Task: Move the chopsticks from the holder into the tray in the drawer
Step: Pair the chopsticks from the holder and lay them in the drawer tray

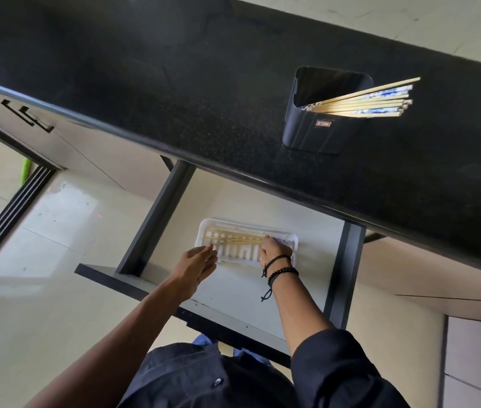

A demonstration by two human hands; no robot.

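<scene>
A dark holder stands on the black counter, with several bamboo chopsticks leaning out over its right rim. Below, the open drawer holds a white slotted tray. A few chopsticks lie lengthwise in the tray. My right hand reaches into the tray and pinches the patterned end of these chopsticks. My left hand hovers at the tray's left end, fingers relaxed, fingertips close to the chopstick tips.
The drawer has dark side rails and a dark front panel. A closed drawer with a black handle sits to the left. Pale tiled floor lies below.
</scene>
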